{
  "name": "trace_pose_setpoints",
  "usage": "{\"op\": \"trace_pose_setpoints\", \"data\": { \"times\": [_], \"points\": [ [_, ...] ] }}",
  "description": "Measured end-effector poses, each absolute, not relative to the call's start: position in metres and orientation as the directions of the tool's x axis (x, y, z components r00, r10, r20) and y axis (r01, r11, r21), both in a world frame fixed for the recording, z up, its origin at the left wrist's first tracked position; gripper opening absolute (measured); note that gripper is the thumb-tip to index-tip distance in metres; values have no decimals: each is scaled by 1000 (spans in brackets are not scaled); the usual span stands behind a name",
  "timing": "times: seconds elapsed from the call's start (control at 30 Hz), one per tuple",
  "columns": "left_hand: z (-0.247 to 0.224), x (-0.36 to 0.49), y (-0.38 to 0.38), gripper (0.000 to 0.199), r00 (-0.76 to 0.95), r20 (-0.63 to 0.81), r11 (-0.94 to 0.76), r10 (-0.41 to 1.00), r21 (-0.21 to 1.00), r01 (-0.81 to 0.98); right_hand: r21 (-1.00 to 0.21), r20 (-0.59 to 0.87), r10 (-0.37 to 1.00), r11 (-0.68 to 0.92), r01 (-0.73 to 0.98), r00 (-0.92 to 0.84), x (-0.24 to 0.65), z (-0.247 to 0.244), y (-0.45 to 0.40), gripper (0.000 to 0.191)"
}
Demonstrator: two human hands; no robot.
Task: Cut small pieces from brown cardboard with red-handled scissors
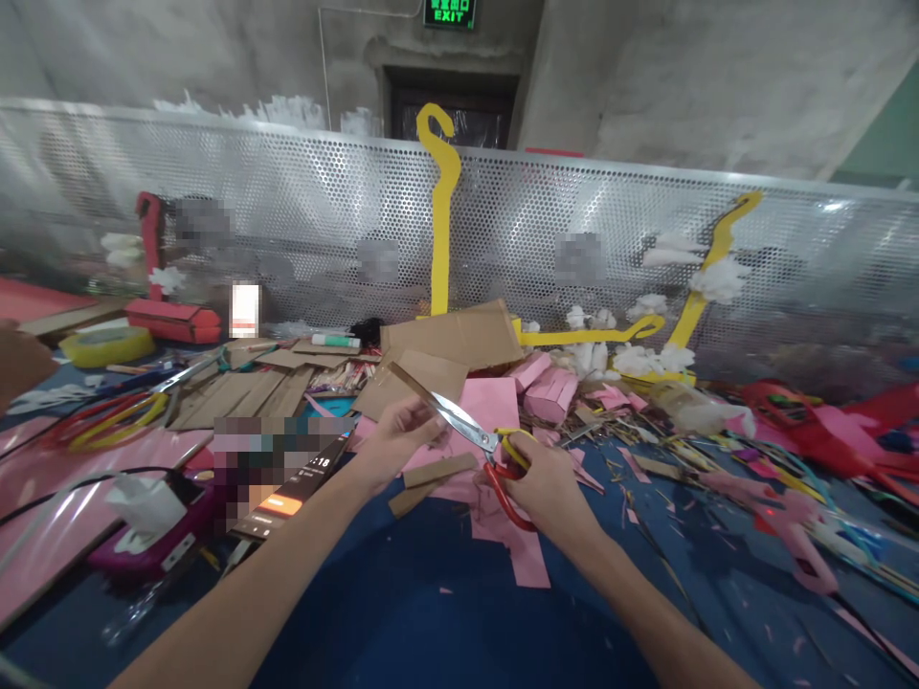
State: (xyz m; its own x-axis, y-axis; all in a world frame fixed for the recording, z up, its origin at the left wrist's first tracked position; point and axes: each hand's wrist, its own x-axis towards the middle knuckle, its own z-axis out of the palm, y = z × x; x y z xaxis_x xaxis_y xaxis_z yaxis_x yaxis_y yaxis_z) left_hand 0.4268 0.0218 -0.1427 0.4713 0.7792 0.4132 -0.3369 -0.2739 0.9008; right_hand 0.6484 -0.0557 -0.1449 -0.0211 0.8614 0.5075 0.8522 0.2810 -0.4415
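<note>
My right hand [542, 474] is wrapped round the red and yellow handles of a pair of scissors [463, 419]. The silver blades point up and left, toward my left hand [402, 435]. Between its thumb and fingers, my left hand pinches a narrow brown cardboard strip [411, 378]. The strip meets the blade tips; whether the blades have bitten into it I cannot tell. Beneath both hands lie pink paper sheets [527, 555] and loose cardboard strips [437, 474]. A larger folded cardboard piece [452, 337] rests just beyond.
A phone [294, 488] and a purple power strip [154, 517] lie to the left, near a tape roll [106, 346]. A pink glue gun [796, 526] is at right. Yellow hooked shapes [440, 230] stand before a perforated metal barrier [308, 211]. Another person's hand [21, 364] shows at far left.
</note>
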Motion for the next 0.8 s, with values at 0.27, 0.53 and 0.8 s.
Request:
{"op": "trace_pose_setpoints", "data": {
  "times": [0.27, 0.53, 0.8],
  "points": [
    [-139, 427, 21, 22, 480, 422, -269, 769, 895, -356, -455, 502, 865, 278, 846, -15, 648, -145, -56, 15],
    [-138, 432, 18, 25, 455, 375, -245, 807, 915, -320, -555, 466, 884, 255, 792, 42, 649, -145, -55, 23],
    [-135, 434, 16, 16, 389, 355, -222, 850, 912, -346, -648, 508, 858, 318, 692, 81, 652, -145, -50, 24]
  ]
}}
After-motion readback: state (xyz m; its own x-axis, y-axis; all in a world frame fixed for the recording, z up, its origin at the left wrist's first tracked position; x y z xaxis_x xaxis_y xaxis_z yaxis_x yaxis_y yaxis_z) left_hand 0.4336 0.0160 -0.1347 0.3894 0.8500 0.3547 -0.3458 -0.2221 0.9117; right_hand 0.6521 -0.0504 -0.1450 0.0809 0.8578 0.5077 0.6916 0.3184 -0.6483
